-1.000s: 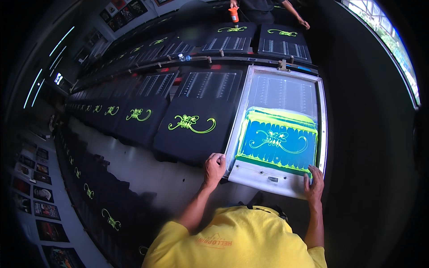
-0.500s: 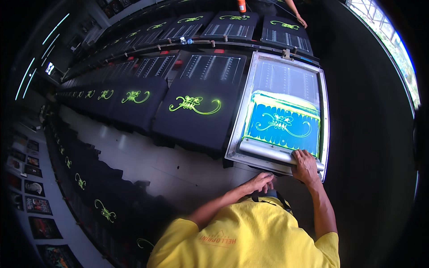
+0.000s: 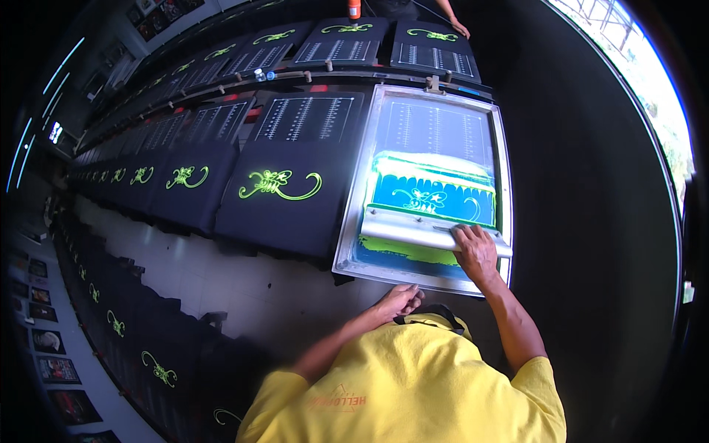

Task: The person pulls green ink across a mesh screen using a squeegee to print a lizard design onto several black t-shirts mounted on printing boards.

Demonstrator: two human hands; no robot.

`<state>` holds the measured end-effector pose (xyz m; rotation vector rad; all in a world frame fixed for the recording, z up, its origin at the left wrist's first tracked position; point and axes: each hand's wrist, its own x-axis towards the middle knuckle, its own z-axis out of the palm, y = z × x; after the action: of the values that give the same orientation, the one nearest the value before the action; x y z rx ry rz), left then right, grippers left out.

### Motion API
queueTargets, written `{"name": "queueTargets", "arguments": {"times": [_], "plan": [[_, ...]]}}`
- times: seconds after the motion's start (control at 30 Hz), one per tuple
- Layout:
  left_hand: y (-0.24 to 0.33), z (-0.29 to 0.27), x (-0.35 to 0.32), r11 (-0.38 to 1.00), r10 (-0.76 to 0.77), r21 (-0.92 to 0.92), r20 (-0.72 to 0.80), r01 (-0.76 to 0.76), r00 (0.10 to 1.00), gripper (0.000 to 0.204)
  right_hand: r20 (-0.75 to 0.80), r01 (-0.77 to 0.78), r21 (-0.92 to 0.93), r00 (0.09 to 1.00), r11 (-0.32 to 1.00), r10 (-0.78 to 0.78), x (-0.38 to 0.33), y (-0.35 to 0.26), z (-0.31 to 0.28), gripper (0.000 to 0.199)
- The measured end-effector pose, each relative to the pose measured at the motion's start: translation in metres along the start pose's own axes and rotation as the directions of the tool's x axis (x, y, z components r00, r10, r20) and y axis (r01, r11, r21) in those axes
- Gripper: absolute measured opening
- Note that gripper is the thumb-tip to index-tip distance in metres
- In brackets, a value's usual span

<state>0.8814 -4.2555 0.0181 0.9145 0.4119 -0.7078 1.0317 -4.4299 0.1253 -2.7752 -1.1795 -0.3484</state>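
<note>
A screen printing frame (image 3: 343, 229) with a silver metal border lies over a dark board at the centre right. Across its blue mesh sits a wide silver squeegee (image 3: 406, 228), and my right hand (image 3: 476, 251) grips it near its right end. Bright yellow-green ink (image 3: 436, 171) lies in a band on the far side of the squeegee, partly over a flower-and-scroll design (image 3: 425, 199). A green smear (image 3: 406, 249) shows on its near side. My left hand (image 3: 402, 299) is curled closed just off the frame's near edge, with no object visible in it.
Dark fabric pieces (image 3: 273, 210) with green scroll prints lie on boards in a row to the left. Behind runs a rail (image 3: 306, 76) with a second row of printed pieces. An orange tool (image 3: 354, 9) and another person's hand (image 3: 461, 29) are at the far side.
The squeegee has moved away from me across the mesh in my right hand, uncovering a green smear behind it and covering part of the design. My left hand stays curled near the frame.
</note>
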Motion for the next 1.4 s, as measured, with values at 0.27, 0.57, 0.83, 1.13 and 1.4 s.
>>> {"name": "queueTargets", "arguments": {"times": [0.27,0.57,0.83,1.13,1.4], "plan": [[-0.002,-0.005,0.005,1.0,0.007,-0.004,0.064,-0.006,0.998,0.032,-0.06,0.008,-0.07,0.998,0.998,-0.012,0.078,0.068,0.042,0.029],[-0.014,-0.014,0.013,0.998,-0.013,-0.053,0.104,0.018,0.995,0.034,0.028,-0.039,-0.026,0.999,0.999,0.04,0.097,0.085,0.059,0.028],[-0.008,-0.006,0.008,0.997,0.008,-0.082,0.069,-0.002,0.998,0.035,0.463,-0.255,0.244,0.879,0.936,0.118,0.181,0.144,0.029,0.044],[-0.013,-0.011,0.01,0.986,-0.025,-0.165,0.068,0.036,0.997,0.032,0.667,-0.412,0.476,0.745,0.777,-0.014,0.141,0.117,0.009,0.056],[-0.005,-0.003,0.002,0.987,-0.036,-0.156,0.063,0.046,0.997,0.033,0.233,-0.044,0.127,0.972,0.991,0.013,0.012,0.014,-0.008,0.034]]}}
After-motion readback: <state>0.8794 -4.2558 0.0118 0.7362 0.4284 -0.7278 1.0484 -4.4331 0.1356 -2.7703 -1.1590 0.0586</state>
